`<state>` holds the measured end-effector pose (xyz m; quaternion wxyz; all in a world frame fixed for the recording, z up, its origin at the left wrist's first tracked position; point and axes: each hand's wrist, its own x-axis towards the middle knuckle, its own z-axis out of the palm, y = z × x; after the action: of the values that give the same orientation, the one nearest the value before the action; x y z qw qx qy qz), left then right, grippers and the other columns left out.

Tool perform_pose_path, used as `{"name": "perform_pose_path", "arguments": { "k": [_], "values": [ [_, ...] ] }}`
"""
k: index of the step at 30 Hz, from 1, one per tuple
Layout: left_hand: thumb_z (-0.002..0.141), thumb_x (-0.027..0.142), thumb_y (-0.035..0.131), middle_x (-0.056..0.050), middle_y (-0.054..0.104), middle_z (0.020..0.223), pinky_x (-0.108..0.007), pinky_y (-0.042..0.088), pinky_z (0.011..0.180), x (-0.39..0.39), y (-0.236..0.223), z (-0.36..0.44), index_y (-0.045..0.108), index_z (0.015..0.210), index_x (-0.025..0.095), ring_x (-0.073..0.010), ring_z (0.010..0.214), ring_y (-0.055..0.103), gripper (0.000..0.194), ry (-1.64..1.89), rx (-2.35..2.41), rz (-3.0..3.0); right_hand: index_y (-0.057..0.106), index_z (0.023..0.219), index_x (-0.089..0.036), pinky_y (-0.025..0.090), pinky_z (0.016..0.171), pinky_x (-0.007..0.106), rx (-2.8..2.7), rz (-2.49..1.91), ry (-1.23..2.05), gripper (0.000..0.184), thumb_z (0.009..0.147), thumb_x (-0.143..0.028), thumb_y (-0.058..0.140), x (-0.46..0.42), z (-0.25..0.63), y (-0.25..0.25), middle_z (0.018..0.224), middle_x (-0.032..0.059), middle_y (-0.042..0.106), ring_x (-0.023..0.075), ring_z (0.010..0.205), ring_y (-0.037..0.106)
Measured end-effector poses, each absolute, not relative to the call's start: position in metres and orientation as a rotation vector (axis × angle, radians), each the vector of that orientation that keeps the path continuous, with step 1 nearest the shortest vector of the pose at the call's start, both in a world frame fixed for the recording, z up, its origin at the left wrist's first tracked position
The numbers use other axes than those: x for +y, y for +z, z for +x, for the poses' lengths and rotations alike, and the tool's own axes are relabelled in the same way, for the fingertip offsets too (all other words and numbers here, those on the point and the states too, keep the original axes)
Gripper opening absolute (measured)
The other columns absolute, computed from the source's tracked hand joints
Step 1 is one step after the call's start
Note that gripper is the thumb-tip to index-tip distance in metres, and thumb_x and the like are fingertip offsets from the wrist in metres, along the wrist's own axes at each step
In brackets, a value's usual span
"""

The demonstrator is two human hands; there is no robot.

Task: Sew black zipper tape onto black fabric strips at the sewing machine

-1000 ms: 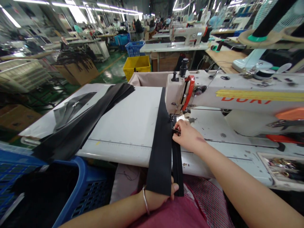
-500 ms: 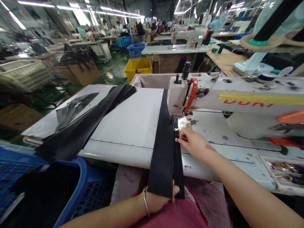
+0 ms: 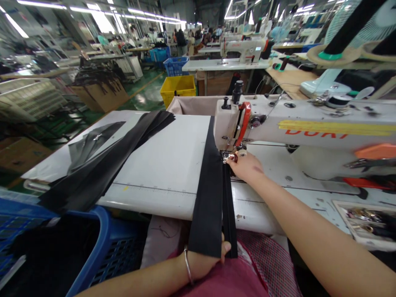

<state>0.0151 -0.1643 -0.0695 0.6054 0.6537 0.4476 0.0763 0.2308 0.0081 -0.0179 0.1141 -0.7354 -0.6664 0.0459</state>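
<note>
A long black fabric strip (image 3: 208, 198) runs toward me from under the head of the sewing machine (image 3: 229, 128) and over the table's front edge. Alongside its right edge lies a black zipper tape (image 3: 229, 210). Down at my lap, my left hand (image 3: 207, 260) grips the near end of the strip, thumb at the zipper side. My right hand (image 3: 244, 165) is close to the presser foot, thumb and fingers pinched on a shiny metal zipper slider (image 3: 227, 157); the fingers partly cover it.
Stacked black strips (image 3: 108, 165) lie across the left of the white table (image 3: 163, 152), beside a grey piece (image 3: 95, 142). A blue basket (image 3: 105, 235) of black material stands front left. A tray of metal parts (image 3: 365, 218) sits right; a yellow crate (image 3: 177, 88) stands behind.
My right hand has moved away from me along the zipper, up to the presser foot, with the slider. My left hand stays on the strip's near end. The view has shifted slightly.
</note>
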Motion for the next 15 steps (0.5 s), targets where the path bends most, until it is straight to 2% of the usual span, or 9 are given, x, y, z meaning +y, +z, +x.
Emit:
{"name": "perform_pose_path", "arguments": {
  "k": [3,7,10,13,15],
  "values": [
    [0.090,0.045,0.045,0.004,0.044,0.053,-0.024,0.031,0.058,-0.165,-0.069,0.014,0.044,0.062,0.018,-0.0090,0.051,0.037,0.039,0.175,1.053,1.528,0.062,0.095,-0.019,0.043,0.066,0.033,-1.940,-2.156,0.102,0.037,0.090,-0.049,0.042,-0.004,0.226,-0.021,0.095,0.0129,0.065,0.0250,0.083,0.062],
    [0.089,0.050,0.044,0.004,0.040,0.053,-0.024,0.031,0.056,-0.167,-0.068,0.017,0.044,0.057,0.017,-0.0087,0.050,0.034,0.046,0.154,1.077,1.545,0.061,0.103,-0.015,0.044,0.074,0.036,-1.868,-2.170,0.053,0.038,0.092,-0.044,0.038,0.006,0.224,-0.023,0.105,0.0176,0.063,0.0287,0.094,0.061],
    [0.089,0.052,0.043,0.004,0.039,0.051,-0.023,0.033,0.052,-0.168,-0.064,0.019,0.045,0.055,0.017,-0.0083,0.047,0.034,0.049,0.075,1.153,1.468,0.060,0.108,-0.016,0.045,0.073,0.037,-1.840,-2.158,0.061,0.037,0.092,-0.040,0.037,0.022,0.227,-0.019,0.104,0.0160,0.064,0.0286,0.093,0.061],
    [0.091,0.046,0.043,0.001,0.049,0.054,-0.023,0.040,0.054,-0.161,-0.049,0.010,0.055,0.065,0.015,-0.0103,0.049,0.045,0.042,0.071,1.159,1.587,0.060,0.108,-0.017,0.046,0.076,0.038,-1.888,-2.099,0.060,0.034,0.090,-0.039,0.042,0.011,0.230,-0.011,0.106,0.0147,0.063,0.0290,0.095,0.060],
    [0.089,0.039,0.051,-0.002,0.060,0.069,-0.027,0.047,0.064,-0.146,-0.032,-0.003,0.061,0.080,0.015,-0.0143,0.062,0.056,0.027,0.152,1.123,1.861,0.060,0.107,-0.018,0.046,0.082,0.039,-1.969,-2.025,0.062,0.031,0.088,-0.037,0.045,-0.019,0.230,-0.007,0.110,0.0125,0.061,0.0280,0.100,0.058]
  ]
}}
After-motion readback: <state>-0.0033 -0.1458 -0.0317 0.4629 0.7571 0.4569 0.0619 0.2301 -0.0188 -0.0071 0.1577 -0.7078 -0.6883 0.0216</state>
